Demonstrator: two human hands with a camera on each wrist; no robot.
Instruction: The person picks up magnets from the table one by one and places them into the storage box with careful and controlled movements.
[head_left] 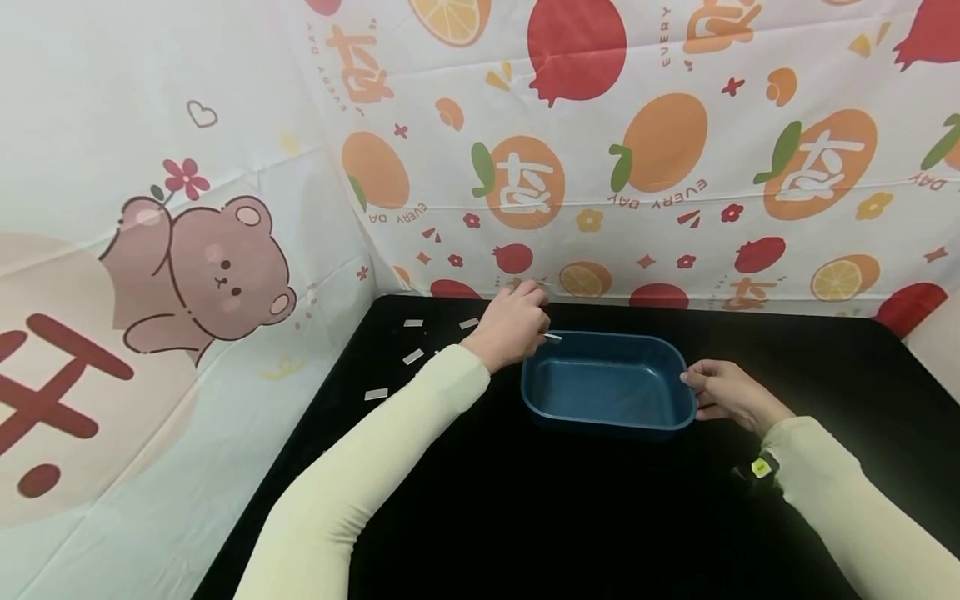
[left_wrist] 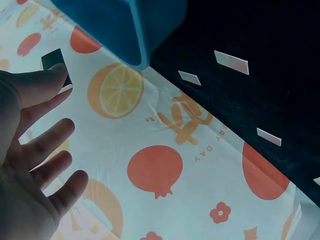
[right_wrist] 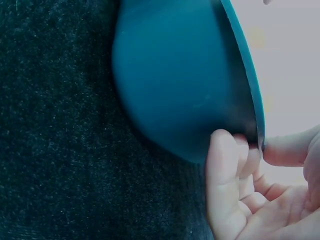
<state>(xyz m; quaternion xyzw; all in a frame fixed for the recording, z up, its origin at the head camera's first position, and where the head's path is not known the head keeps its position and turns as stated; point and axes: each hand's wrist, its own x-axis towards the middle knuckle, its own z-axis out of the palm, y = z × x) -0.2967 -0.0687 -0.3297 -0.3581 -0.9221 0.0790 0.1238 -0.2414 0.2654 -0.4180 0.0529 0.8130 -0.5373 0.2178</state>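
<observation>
My left hand is raised by the left end of a blue plastic basin. Between thumb and index finger it pinches a small flat rectangular tile, dark on the face seen in the left wrist view and white along one edge; the other fingers spread loosely. At the basin's right end, my right hand holds the rim, thumb on one side and curled fingers under the outside. The basin stands upright on the black table, and no contents show inside it.
Several small white tiles lie scattered on the table's left part, among them one tile near the left edge and another farther back. Behind the black table hangs a fruit-print cloth; a bear-print cloth covers the left side.
</observation>
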